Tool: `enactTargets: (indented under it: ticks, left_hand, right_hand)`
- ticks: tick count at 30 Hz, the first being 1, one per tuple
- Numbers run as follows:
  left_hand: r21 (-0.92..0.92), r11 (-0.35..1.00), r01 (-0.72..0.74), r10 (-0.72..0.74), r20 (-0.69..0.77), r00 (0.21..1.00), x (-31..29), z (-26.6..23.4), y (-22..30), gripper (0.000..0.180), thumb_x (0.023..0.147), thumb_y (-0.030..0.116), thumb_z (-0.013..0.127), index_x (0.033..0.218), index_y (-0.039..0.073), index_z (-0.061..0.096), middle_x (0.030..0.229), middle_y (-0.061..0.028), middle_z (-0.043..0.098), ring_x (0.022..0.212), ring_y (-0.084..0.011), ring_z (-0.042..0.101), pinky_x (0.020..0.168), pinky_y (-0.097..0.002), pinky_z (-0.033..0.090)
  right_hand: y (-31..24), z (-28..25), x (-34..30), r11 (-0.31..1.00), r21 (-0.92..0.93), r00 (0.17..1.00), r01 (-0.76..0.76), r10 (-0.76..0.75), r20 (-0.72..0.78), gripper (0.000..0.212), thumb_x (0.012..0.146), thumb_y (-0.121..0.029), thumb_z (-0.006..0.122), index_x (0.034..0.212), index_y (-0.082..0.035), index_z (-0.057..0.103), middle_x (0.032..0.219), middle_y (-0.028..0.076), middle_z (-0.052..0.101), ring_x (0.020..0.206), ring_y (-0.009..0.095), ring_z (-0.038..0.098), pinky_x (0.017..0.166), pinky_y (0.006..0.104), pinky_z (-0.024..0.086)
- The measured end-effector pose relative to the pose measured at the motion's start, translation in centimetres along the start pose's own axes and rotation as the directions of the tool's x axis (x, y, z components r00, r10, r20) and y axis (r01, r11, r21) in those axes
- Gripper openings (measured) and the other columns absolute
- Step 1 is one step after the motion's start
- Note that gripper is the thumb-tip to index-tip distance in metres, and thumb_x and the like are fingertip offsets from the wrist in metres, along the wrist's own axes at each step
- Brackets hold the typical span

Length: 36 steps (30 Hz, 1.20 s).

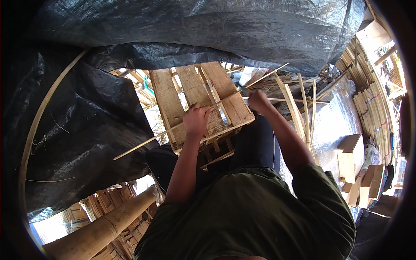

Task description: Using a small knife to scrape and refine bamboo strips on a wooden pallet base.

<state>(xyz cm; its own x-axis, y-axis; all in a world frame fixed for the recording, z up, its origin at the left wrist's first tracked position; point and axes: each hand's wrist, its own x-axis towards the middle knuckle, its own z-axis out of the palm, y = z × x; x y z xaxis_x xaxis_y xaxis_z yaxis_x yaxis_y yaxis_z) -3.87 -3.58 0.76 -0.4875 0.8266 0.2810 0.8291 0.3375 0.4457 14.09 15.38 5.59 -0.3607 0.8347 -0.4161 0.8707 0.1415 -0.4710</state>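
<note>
A long, thin bamboo strip point(149, 141) slants across a slatted wooden bench point(186, 82) in front of me. My left hand point(197, 119) is closed around the strip near its middle, over the slats. Farther right, my right hand point(259, 102) makes a fist around what looks like a knife point(243, 91); only a small grey part of its blade shows beside the strip, and its handle is hidden in my fingers. The strip's far end reaches up to the right past the blade.
Several pale bamboo strips point(305, 108) stand at the right of the bench. Black plastic sheeting point(86, 130) hangs at the left and ahead. Bundled strips point(372, 112) and cardboard boxes point(351, 151) are at the far right. A thick bamboo pole point(104, 229) lies lower left.
</note>
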Motion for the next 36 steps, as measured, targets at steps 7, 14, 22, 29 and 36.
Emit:
enactTargets:
  ticks: [7, 14, 22, 29, 36]
  left_hand:
    - [-0.015, 1.000, -0.023, 0.023, 0.002, 1.000, 0.1, 0.5, 0.5, 0.022, 0.087, 0.040, 0.069, 0.093, 0.021, 0.079, 0.080, -0.0060, 0.061, 0.076, -0.0263, 0.067, 0.067, -0.0384, 0.054]
    - [0.025, 1.000, 0.010, -0.010, -0.021, 1.000, -0.4, 0.0, -0.8, 0.022, 0.087, 0.042, 0.069, 0.093, 0.023, 0.079, 0.080, -0.0056, 0.062, 0.076, -0.0260, 0.067, 0.067, -0.0382, 0.055]
    - [-0.004, 0.999, -0.048, 0.048, -0.038, 0.998, 0.0, 0.0, 0.0, 0.023, 0.087, 0.038, 0.070, 0.097, 0.019, 0.079, 0.075, -0.0051, 0.058, 0.071, -0.0253, 0.064, 0.062, -0.0389, 0.051]
    - [0.003, 0.998, -0.069, 0.069, -0.050, 0.996, 0.5, 0.1, 0.8, 0.023, 0.087, 0.038, 0.070, 0.096, 0.019, 0.079, 0.075, -0.0053, 0.058, 0.071, -0.0259, 0.064, 0.061, -0.0395, 0.051]
    - [-0.024, 0.999, -0.035, 0.034, -0.017, 0.999, 0.1, 0.2, 0.3, 0.023, 0.087, 0.041, 0.069, 0.091, 0.021, 0.079, 0.079, -0.0054, 0.061, 0.078, -0.0252, 0.066, 0.065, -0.0376, 0.054]
  right_hand:
    - [1.2, 0.9, 0.6, 0.999, 0.025, 0.992, -0.035, 0.032, 0.125, 0.057, 0.102, -0.037, 0.043, 0.079, 0.010, 0.066, 0.058, 0.029, 0.062, 0.056, 0.039, 0.068, 0.053, 0.0525, 0.054]
    - [-1.7, 0.9, -0.9, 0.996, 0.004, 0.984, -0.086, 0.085, 0.156, 0.046, 0.100, -0.035, 0.050, 0.085, 0.004, 0.070, 0.067, 0.023, 0.067, 0.057, 0.028, 0.070, 0.054, 0.0467, 0.054]
    - [0.2, -0.2, -0.7, 0.992, 0.088, 0.969, -0.089, 0.066, 0.237, 0.039, 0.100, -0.033, 0.048, 0.098, 0.006, 0.056, 0.058, 0.014, 0.058, 0.043, 0.024, 0.058, 0.037, 0.0395, 0.043]
    - [0.3, -0.4, -1.1, 0.960, 0.204, 0.960, -0.190, 0.139, 0.243, 0.044, 0.103, -0.041, 0.037, 0.092, -0.003, 0.056, 0.054, 0.007, 0.051, 0.040, 0.021, 0.053, 0.036, 0.0396, 0.039]
    - [0.3, 2.3, -0.8, 0.975, 0.193, 0.974, -0.106, 0.063, 0.218, 0.025, 0.101, -0.022, 0.045, 0.110, -0.001, 0.054, 0.063, 0.008, 0.055, 0.042, 0.018, 0.050, 0.037, 0.0383, 0.037]
